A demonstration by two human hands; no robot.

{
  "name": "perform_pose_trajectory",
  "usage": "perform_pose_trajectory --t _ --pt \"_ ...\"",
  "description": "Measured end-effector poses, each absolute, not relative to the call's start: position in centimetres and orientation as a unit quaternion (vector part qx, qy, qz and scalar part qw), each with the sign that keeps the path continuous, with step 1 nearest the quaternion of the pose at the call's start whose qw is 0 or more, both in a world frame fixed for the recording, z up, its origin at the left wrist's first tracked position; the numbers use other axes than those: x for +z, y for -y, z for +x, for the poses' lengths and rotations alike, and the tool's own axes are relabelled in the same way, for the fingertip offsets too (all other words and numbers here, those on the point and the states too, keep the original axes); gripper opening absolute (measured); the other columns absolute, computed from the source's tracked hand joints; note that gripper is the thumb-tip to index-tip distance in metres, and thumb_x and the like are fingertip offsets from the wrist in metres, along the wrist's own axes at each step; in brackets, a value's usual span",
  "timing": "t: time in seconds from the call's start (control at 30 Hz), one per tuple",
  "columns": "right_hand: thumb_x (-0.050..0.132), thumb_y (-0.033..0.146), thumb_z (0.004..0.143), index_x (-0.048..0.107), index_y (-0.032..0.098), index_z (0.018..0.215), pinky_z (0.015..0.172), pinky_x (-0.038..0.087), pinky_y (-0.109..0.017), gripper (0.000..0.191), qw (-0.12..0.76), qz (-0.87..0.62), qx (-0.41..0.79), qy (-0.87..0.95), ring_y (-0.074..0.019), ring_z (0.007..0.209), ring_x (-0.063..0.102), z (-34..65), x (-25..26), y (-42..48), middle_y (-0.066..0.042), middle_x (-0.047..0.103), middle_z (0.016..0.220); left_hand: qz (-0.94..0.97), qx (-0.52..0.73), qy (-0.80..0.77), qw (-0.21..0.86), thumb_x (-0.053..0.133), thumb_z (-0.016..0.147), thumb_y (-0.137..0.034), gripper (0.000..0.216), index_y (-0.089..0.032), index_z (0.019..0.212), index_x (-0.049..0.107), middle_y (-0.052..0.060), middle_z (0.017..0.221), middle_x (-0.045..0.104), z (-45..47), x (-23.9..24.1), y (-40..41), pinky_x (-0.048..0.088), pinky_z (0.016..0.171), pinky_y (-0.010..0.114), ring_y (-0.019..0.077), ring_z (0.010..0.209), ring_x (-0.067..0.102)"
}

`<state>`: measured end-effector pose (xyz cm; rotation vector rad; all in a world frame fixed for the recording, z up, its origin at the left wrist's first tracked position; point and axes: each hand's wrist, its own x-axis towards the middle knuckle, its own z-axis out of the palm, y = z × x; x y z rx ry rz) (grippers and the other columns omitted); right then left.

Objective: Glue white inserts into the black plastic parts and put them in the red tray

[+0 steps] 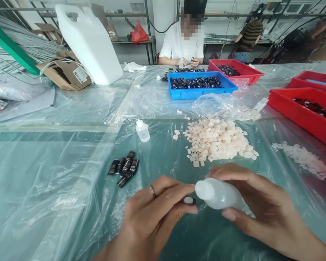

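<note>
sheeted table (78, 152) under all; pile of pale pcs (217, 139) beyond my hands. my r. hand (268, 214) half-curled, my l. hand (149, 214) pinched nearly closed. r. grips plastic bottle (222, 195) btwn thumb & fingers, tilted, top twd l.; l. has black pc (189, 200) at fingertips, pale spot exposed, just beside bottle top. contact unclear. step, i judge: bottle work on pc. next move calls for steady pinch, exact aim.
</note>
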<state>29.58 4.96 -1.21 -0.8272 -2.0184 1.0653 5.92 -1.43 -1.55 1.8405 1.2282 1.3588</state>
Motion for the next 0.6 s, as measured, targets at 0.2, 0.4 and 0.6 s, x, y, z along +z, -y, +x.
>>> perform_pose_trajectory --t 0.2,0.4,0.6 --pt "0.075 0.03 0.091 0.062 0.044 0.13 0.084 0.061 -0.027 0.043 0.361 -0.32 0.33 0.811 -0.0206 0.106 0.07 30.34 -1.37 -5.01 0.0 0.071 0.118 0.703 0.468 -0.47 0.256 0.064 0.097 -0.002 0.061 -0.041 0.144 0.063 0.003 0.108 0.075 5.5 -1.88 1.21 0.058 0.068 0.025 0.0205 0.085 0.075" --pt "0.073 0.026 0.09 0.061 0.044 0.133 0.083 0.062 -0.028 0.048 0.367 -0.32 0.269 0.831 -0.0228 0.107 0.071 30.43 -1.16 -5.03 -0.001 0.072 0.117 0.723 0.43 -0.482 0.246 0.058 0.1 -0.002 0.068 -0.043 0.154 0.05 0.004 0.109 0.071 5.52 -2.09 1.19 0.055 0.071 0.028 0.0222 0.089 0.073" --pt "0.074 0.025 0.088 0.062 0.038 0.126 0.078 0.063 -0.031 0.041 0.384 -0.325 0.256 0.825 -0.0257 0.106 0.071 30.47 -0.65 -5.08 -0.004 0.074 0.11 0.72 0.415 -0.503 0.238 0.058 0.099 -0.004 0.064 -0.041 0.151 0.052 0.005 0.114 0.073 5.67 -2.18 1.38 0.055 0.07 0.027 0.0222 0.087 0.074"
